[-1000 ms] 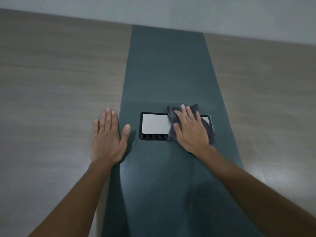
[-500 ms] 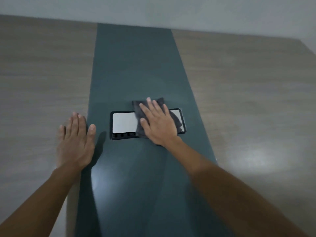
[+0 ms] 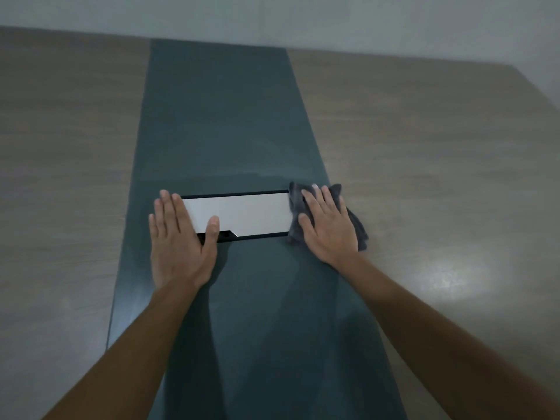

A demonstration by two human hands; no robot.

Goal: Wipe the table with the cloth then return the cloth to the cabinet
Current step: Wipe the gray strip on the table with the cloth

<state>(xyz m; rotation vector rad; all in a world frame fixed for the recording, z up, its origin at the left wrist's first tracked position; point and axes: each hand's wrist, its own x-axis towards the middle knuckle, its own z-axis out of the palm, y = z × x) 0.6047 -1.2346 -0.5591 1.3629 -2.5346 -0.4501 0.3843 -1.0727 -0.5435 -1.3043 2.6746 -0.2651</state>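
A dark grey cloth point(image 3: 359, 227) lies crumpled on the table's dark green centre strip point(image 3: 224, 122), at the right end of a silver, black-framed panel point(image 3: 242, 215) set into the strip. My right hand point(image 3: 327, 224) presses flat on the cloth with straight fingers. My left hand point(image 3: 178, 241) rests flat on the strip, its fingers covering the panel's left end. The cabinet is not in view.
The table top is wood-grain point(image 3: 424, 153) on both sides of the strip and runs to a pale wall point(image 3: 303, 16) at the back. A bright light reflection point(image 3: 448, 277) shows on the right wood surface.
My right hand has slid the cloth rightward off the panel's middle to its right end. My left hand has moved right from the wood onto the strip and the panel's left end.
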